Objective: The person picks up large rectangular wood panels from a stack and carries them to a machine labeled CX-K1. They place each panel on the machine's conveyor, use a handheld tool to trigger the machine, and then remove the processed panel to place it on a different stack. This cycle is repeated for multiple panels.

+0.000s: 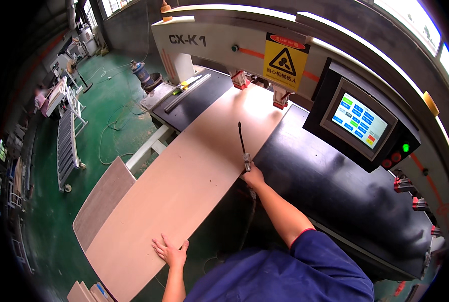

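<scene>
A long tan board (184, 186) runs from under the machine's beam toward the lower left, partly lying on the black machine table (330, 181). My left hand (172, 252) rests flat on the board near its close edge, fingers spread. In my right hand (254, 177) is an air blow gun (247, 162) with a thin dark nozzle, held over the board's right edge. Its nozzle points away from me, above the board. My fingers are wrapped round its body, partly hidden. Small dark holes or marks show on the board's surface.
Above the table spans a pale machine beam (219, 43) carrying red clamps (281, 96) and a lit control screen (358, 120). Another board (103, 201) sits left of mine. Metal strips (186, 93) lie at the far table corner. Farther left are a roller conveyor (67, 146) and a person (41, 102).
</scene>
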`<state>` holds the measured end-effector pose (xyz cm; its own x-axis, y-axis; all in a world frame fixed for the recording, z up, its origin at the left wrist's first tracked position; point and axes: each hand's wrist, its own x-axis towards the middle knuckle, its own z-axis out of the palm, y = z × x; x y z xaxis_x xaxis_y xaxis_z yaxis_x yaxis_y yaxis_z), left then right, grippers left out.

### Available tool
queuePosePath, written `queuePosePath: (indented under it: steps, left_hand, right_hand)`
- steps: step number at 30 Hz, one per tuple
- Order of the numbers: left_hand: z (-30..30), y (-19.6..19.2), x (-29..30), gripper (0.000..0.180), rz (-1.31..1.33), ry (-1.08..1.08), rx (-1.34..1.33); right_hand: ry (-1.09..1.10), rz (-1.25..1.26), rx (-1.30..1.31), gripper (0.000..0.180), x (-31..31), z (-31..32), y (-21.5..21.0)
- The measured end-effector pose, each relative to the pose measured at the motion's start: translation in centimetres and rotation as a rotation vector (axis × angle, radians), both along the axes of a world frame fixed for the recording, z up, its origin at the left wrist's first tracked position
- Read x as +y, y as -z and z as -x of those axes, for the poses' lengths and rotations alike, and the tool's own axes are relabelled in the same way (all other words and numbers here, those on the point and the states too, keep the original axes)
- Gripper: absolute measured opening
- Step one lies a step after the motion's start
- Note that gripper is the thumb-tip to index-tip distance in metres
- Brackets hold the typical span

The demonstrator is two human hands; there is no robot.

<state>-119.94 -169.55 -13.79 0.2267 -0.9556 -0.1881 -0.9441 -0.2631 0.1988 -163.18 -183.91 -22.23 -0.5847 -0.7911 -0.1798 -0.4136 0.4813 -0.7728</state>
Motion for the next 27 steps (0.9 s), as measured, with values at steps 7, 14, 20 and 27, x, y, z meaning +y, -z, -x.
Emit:
queuePosePath:
  steps: [7,14,20,27]
  left_hand:
    - [0.7,0.8,0.2,0.105,0.004,-0.006,-0.020]
    - [1.6,0.3,0.8,0.106,-0.025,0.010,-0.019]
    - [1.6,0.7,0.7,0.106,-0.027,0.009,-0.008]
    - [1.5,0.4,0.8,0.107,-0.031,-0.006,-0.009]
  right_hand:
    - [0.024,-0.073,-0.274,0.083,0.9,-1.5,-5.1]
    - [0.069,-0.079,-0.299,0.082,1.0,-1.3,-5.2]
    - [0.033,-0.037,-0.323,0.083,0.9,-0.9,-4.7]
    - [0.080,0.039,-0.279,0.056,1.6,-1.3,-5.0]
